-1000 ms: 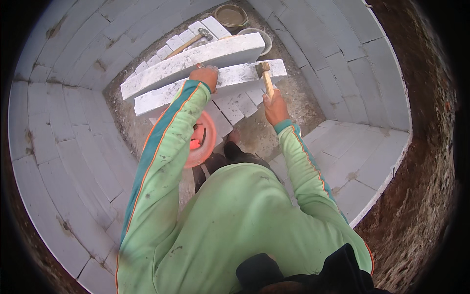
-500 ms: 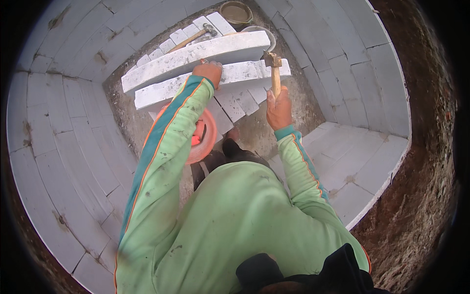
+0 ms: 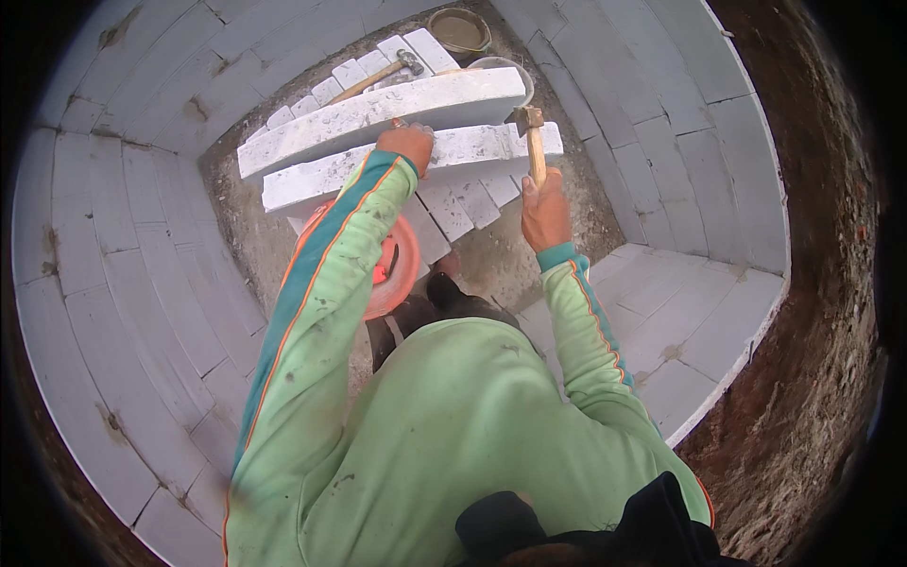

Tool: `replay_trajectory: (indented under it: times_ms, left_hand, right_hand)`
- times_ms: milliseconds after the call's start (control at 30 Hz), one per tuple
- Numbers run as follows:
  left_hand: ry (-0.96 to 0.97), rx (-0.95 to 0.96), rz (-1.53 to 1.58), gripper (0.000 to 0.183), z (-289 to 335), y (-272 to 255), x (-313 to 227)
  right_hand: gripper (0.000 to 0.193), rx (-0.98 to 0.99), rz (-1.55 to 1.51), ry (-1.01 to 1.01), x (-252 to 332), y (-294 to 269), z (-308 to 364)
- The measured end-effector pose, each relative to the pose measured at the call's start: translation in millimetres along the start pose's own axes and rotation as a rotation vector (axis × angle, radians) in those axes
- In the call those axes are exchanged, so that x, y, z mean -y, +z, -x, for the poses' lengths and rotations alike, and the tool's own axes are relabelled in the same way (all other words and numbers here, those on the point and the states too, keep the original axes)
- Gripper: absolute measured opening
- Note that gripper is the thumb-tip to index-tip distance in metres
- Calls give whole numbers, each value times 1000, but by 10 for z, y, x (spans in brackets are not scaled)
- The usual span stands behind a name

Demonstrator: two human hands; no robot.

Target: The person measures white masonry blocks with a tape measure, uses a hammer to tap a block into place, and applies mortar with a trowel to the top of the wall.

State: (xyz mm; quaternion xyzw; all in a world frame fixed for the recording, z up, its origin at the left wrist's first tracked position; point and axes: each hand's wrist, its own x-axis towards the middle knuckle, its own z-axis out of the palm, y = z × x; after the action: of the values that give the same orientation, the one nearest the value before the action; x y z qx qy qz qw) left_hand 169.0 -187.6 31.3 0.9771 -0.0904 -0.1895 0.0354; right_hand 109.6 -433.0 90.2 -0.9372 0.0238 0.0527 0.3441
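Observation:
In my right hand (image 3: pixel 546 213) a hammer (image 3: pixel 537 156) stands upright, gripped by the lower part of its wooden handle, its head level with the right end of the nearer white block (image 3: pixel 326 177). My left hand (image 3: pixel 408 146) is closed and rests at the top of that long block, by the gap to a second long white block (image 3: pixel 378 104) behind it. What the left fingers pinch, if anything, is hidden. Both blocks lie across a row of smaller white blocks (image 3: pixel 446 210).
Another hammer (image 3: pixel 383 74) lies on the blocks behind. A bucket of grey-brown liquid (image 3: pixel 460 33) and a pale round container (image 3: pixel 515 76) stand at the back. An orange bucket (image 3: pixel 402 274) with red items sits below my left forearm. Grey block walls (image 3: pixel 142 274) surround me; bare earth (image 3: pixel 812 378) lies beyond.
My right hand and the hammer have shifted slightly right and down. My left hand stays at the blocks, still closed. The whole view has moved a little.

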Motion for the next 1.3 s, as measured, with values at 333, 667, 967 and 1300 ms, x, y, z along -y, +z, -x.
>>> replay_trajectory:
  times_ms: [333, 667, 967, 1300]
  left_hand:
    - [-15, -28, 13, 68, -27, 42, -1]
    - [-34, -87, 22, 63, -100, 124, 14]
    - [-62, -10, 18, 60, -95, 73, -29]
    - [-49, -36, 26, 64, -69, 35, -69]
  right_hand:
    - [30, -26, 40, -20, 259, -104, -13]
    - [27, -33, 101, -74, 122, -45, 1]
    - [29, -6, 128, -27, 87, -26, 3]
    - [29, 36, 97, 12, -177, 83, -169]
